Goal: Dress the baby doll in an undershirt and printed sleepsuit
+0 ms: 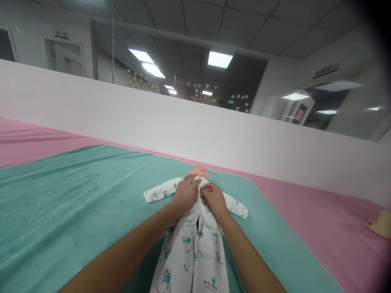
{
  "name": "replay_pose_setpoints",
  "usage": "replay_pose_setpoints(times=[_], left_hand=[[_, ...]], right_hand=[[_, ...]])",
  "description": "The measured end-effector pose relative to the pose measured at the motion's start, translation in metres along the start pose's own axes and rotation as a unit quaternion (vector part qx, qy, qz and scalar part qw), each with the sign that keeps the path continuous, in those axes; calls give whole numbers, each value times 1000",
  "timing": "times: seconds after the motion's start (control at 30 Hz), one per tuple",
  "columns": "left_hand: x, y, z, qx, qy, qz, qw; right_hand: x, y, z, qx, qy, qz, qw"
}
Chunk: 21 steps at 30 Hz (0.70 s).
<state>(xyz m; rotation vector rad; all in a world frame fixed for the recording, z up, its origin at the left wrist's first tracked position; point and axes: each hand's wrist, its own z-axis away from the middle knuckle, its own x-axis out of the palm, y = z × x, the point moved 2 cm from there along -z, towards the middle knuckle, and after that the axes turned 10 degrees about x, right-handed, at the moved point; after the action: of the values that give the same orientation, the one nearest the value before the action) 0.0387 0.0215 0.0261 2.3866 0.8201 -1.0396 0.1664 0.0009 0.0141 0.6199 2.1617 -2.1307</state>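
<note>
A baby doll (200, 171) lies on its back, its head at the far end. It wears a white printed baby outfit (210, 256) with both sleeves stretched out sideways. My left hand (187, 192) lies on the left side of the chest, its fingers reaching to the collar. My right hand (213, 198) has thumb and fingers pinched on the front edge of the outfit, just below the collar. Below the hands, the front opening runs down toward the legs, with a small dark gap at the waist. The fingertips cover the exact spot being pinched.
A teal blanket (76, 195) with soft folds lies beneath the doll, over a pink sheet (302, 207). Behind it stands a low white wall (171, 126) with glass above. At the right edge sits a yellowish rounded object (380, 224), partly cut off.
</note>
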Motion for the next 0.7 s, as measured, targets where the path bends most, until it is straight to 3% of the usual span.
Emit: replay_pose_setpoints(times=[0.1, 0.2, 0.27, 0.47, 0.57, 0.7], left_hand=[[3, -4, 1, 13, -35, 11, 999], [6, -8, 3, 31, -60, 48, 997], [8, -11, 3, 36, -65, 77, 994], [16, -20, 2, 16, -43, 156, 987], [16, -24, 1, -12, -12, 179, 984], [15, -24, 1, -22, 6, 205, 979]], right_hand=[[2, -4, 6, -29, 74, 83, 993], [6, -14, 19, -128, 173, 199, 956], [9, -19, 21, -168, 174, 269, 932], [16, -30, -11, -68, 117, 371, 919], [22, -36, -27, -21, 130, 419, 898], [22, -37, -35, 18, 142, 426, 893]])
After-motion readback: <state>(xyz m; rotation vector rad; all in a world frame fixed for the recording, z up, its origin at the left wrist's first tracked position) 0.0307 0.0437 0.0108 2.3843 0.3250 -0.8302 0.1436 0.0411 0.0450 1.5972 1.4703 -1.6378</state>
